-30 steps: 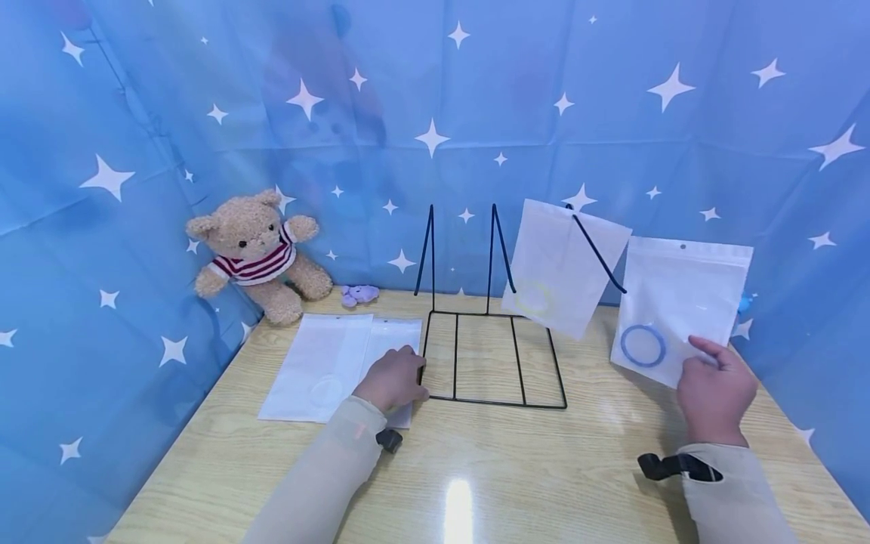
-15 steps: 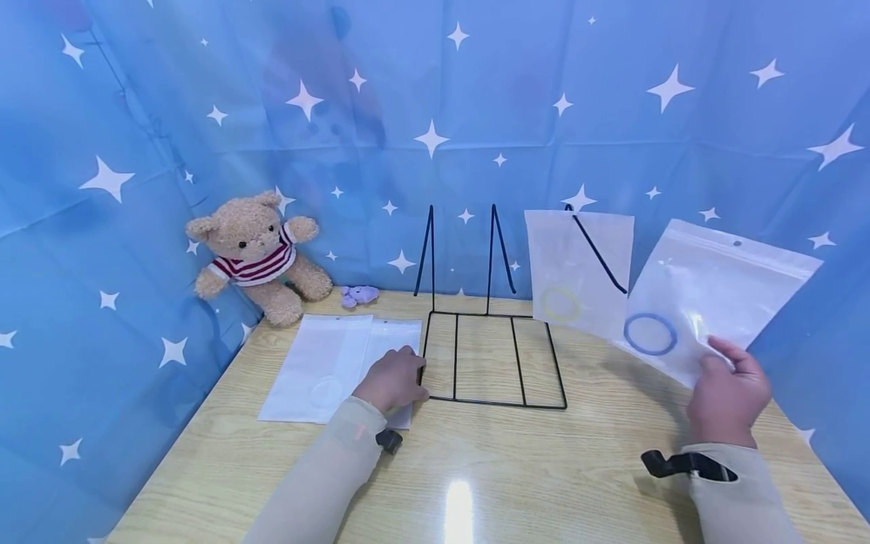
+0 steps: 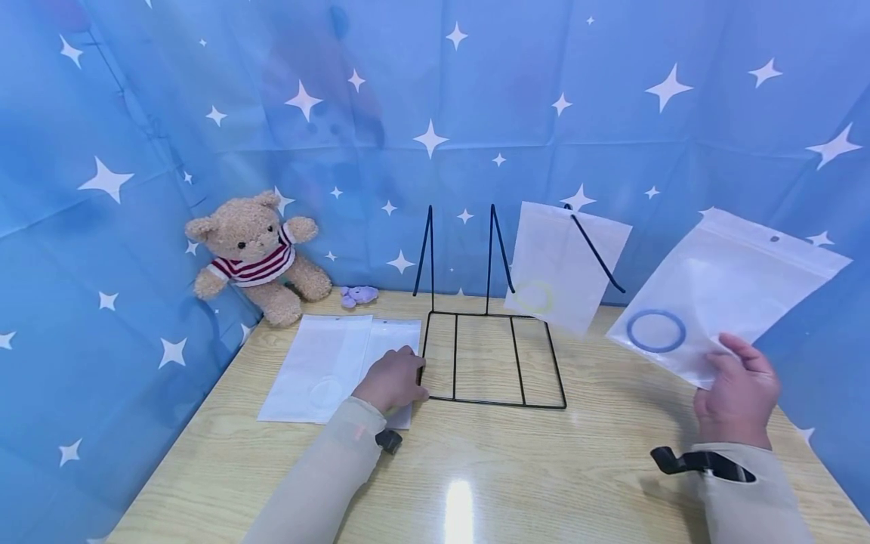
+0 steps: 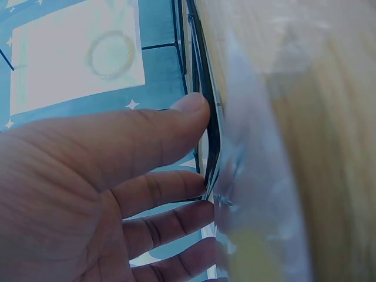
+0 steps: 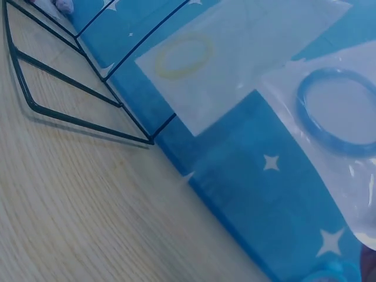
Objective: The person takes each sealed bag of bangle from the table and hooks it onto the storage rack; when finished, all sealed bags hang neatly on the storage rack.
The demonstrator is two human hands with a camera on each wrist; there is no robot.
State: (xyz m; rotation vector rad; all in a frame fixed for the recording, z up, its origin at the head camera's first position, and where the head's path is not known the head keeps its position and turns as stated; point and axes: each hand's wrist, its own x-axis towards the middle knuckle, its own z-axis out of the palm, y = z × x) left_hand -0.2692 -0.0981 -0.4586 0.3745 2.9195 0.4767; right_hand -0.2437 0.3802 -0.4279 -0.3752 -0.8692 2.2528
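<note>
In the head view my right hand (image 3: pixel 739 393) pinches the lower right edge of a white zip bag (image 3: pixel 737 276), held tilted above the table. A blue ring (image 3: pixel 656 331) shows in its lower left corner. Thumb and fingertips of my left hand (image 3: pixel 393 379) grip the left side wire of a black wire display rack (image 3: pixel 492 403); the left wrist view shows them at the dark wire (image 4: pixel 212 132). From the rack's right hook hangs another white bag (image 3: pixel 567 261) with a pale yellow ring. The right wrist view shows the blue-ring bag (image 5: pixel 282 97), with the right hand almost wholly out of frame.
Two overlapping white bags (image 3: pixel 316 355) lie left of the rack, partly under the left hand. A teddy bear (image 3: pixel 254 253) and a small purple toy (image 3: pixel 359 295) sit at the back left. A blue star-patterned curtain (image 3: pixel 381 166) surrounds the wooden table (image 3: pixel 530 476).
My right hand has moved right with the blue-ring bag, which has lifted and tilted. The hanging bag has swung on its hook. My left hand has stayed on the rack.
</note>
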